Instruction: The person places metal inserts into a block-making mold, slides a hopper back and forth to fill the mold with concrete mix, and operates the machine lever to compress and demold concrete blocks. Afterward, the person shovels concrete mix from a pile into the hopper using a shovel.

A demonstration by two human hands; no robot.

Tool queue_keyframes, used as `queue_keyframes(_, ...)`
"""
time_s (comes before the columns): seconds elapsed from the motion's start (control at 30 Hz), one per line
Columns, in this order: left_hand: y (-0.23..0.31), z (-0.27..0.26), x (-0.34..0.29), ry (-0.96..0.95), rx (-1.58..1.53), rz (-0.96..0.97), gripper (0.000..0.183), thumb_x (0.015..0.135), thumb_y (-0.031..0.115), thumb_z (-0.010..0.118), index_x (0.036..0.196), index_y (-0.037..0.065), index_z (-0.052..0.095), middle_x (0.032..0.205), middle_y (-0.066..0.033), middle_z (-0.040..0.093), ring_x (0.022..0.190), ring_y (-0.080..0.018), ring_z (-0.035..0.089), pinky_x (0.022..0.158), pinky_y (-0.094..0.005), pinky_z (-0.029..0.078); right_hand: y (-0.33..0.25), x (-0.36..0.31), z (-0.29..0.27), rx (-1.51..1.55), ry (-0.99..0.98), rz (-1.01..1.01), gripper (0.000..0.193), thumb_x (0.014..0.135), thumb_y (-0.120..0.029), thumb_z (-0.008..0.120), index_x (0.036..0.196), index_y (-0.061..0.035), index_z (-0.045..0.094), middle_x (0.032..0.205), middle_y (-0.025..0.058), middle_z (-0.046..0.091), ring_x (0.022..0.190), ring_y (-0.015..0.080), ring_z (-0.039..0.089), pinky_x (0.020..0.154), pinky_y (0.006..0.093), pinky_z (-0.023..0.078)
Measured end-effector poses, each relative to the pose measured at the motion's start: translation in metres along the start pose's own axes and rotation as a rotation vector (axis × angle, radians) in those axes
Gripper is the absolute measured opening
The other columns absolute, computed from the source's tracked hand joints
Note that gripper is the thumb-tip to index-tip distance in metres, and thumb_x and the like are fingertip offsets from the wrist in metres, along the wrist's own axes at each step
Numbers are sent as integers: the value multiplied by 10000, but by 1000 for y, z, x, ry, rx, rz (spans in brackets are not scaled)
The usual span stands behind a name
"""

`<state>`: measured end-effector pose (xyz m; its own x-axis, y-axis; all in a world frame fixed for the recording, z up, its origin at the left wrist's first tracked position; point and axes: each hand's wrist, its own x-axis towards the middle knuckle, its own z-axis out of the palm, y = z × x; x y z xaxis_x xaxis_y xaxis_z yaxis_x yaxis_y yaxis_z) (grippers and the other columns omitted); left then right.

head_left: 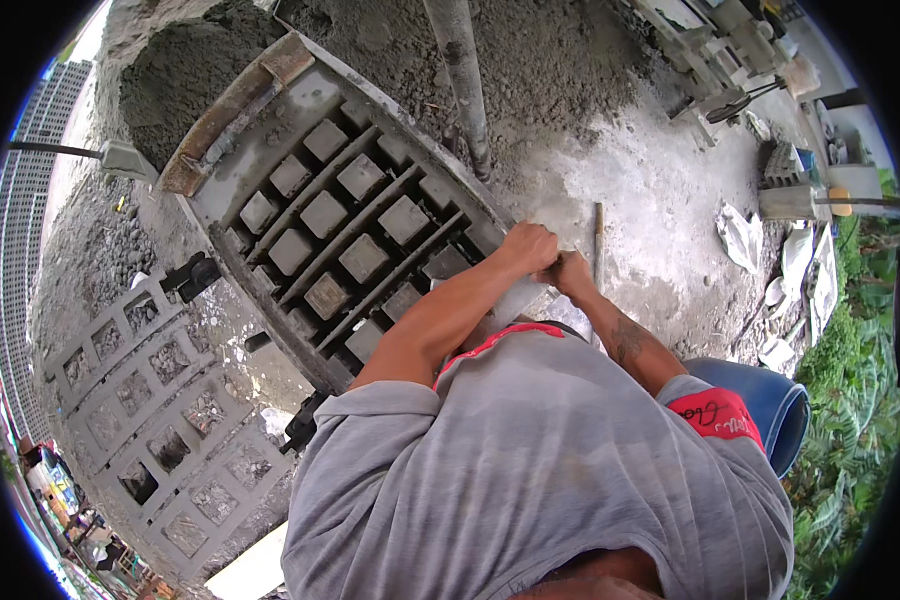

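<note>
My left hand is closed in a fist at the near right edge of a large metal block mould. Close beside it, slightly lower, my right hand is closed too. Whatever the fingers wrap round is hidden by the hands and my body. Rows of square grey cores stand inside the mould, with dark gaps and long thin dividers between them. A rusty curved bar lies across the mould's far end. Just beyond my right hand, a thin stick is on the ground.
On the left a grey lattice of cast blocks lies on the ground. Wet grey mix is heaped behind the mould. A pipe rises beyond it. To the right are white sacks, a blue drum-like container and green plants.
</note>
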<state>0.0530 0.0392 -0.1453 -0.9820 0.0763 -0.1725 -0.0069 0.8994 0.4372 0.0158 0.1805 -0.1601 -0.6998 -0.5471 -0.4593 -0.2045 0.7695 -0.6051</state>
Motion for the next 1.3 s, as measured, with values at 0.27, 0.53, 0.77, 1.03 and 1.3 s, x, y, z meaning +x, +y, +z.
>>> queue_keyframes(0.27, -3, 12, -21, 160, 41, 98, 265, 756, 245, 512, 652, 51, 659, 690, -178, 640, 669, -298, 641, 662, -400, 501, -19, -23, -3, 124, -99, 18, 357, 600, -246, 810, 814, 1, 667, 784, 152, 668, 733, 291, 657, 659, 361, 497)
queue_keyframes(0.53, 4, 2, -14, 50, 51, 63, 253, 740, 248, 531, 655, 52, 665, 692, -168, 642, 680, -302, 643, 673, -396, 495, -18, -23, -5, 19, -16, -13, 335, 622, -170, 796, 846, 26, 640, 790, 178, 659, 781, 298, 656, 661, 371, 496)
queue_keyframes(0.77, 3, -2, -15, -72, 18, -15, 220, 703, 230, 543, 682, 59, 680, 742, -166, 655, 762, -287, 644, 715, -382, 479, -25, -31, -6, 19, 35, -128, 314, 599, -105, 773, 832, 37, 618, 784, 211, 636, 776, 353, 631, 642, 388, 487)
queue_keyframes(1.03, 3, 3, -12, 70, 13, 26, 244, 707, 255, 540, 629, 59, 664, 674, -160, 638, 672, -296, 635, 707, -387, 474, -22, -26, -9, 45, 14, -134, 276, 618, -111, 748, 816, 32, 620, 783, 222, 628, 775, 373, 618, 641, 404, 480)
queue_keyframes(1.3, 4, 9, -12, 296, -16, 14, 235, 744, 214, 522, 627, 65, 661, 721, -141, 643, 713, -287, 629, 687, -409, 479, -27, -12, -41, 0, 361, -198, 240, 613, -143, 766, 704, -15, 585, 736, 134, 597, 669, 305, 573, 647, 371, 467)
